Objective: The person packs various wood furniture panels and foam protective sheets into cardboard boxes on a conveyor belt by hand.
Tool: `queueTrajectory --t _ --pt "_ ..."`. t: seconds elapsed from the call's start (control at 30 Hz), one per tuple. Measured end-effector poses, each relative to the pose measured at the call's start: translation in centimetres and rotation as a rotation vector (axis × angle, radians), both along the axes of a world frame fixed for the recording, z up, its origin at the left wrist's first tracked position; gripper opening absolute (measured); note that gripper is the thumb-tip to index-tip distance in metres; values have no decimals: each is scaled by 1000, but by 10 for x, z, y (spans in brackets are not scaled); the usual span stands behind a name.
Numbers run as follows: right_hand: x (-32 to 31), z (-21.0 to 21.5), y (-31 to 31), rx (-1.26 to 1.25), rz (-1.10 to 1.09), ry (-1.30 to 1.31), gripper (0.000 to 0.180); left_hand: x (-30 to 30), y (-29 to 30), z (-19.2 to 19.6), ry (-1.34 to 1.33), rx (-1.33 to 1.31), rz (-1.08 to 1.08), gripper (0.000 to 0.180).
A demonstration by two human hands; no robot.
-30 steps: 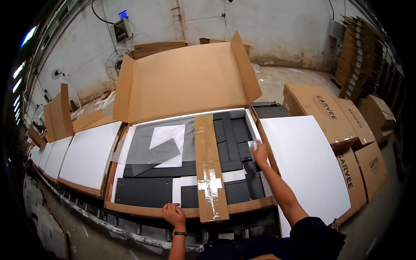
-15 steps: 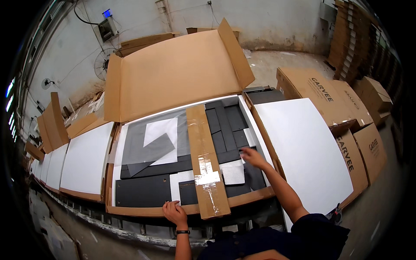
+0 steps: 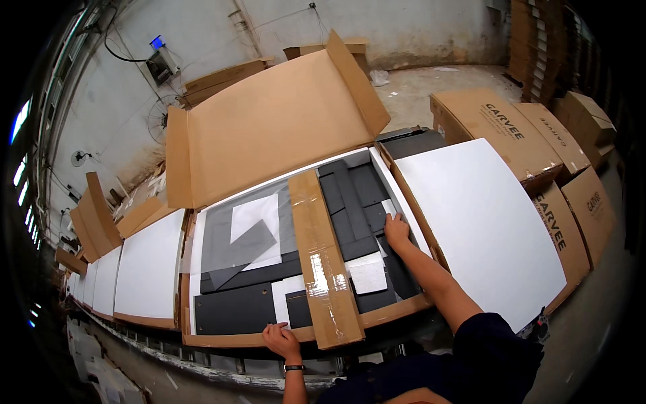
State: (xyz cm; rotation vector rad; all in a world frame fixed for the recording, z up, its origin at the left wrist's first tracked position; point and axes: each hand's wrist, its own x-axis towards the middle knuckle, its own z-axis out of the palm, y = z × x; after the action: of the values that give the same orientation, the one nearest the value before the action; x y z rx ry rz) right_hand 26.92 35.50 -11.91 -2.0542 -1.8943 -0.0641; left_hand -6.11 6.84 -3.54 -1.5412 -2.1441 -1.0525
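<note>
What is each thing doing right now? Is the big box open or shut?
Big box: open, lid flap up.
Cardboard strip: lying across the box, taped.
Dark panels: lying flat inside.
Left hand: on the box's near edge.
Right hand: flat on the panels.
Brown boxes: shut.

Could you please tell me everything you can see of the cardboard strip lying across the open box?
The cardboard strip is a long, narrow piece of plain brown corrugated board. It lies flat across the open box, running from its far side over the near edge and covering part of the dark panels and white sheets inside. Clear glossy tape covers much of its upper face and shines near the front. The left hand rests on the box's near edge beside its end; the right hand presses on panels to its right, apart from it.
</note>
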Motion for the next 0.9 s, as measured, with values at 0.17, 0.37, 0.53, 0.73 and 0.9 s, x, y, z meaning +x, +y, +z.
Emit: queueTrajectory --t 0.17,0.37,0.53,0.73,0.9 --pt "11 -2 27 -179 -11 -18 19 -1 1 -2 -7 -1 -5 16" --pt "25 -8 17 -130 328 -318 56 -6 -2 -3 3 -1 -10 16" --pt "27 -3 31 -286 302 -412 53 -4 0 -4 10 11 -47 15" --pt "39 24 19 -137 324 -270 33 -2 2 -7 -13 11 -24 15" --pt "11 148 -27 415 360 224 27 -4 0 -1 33 56 -26 14"
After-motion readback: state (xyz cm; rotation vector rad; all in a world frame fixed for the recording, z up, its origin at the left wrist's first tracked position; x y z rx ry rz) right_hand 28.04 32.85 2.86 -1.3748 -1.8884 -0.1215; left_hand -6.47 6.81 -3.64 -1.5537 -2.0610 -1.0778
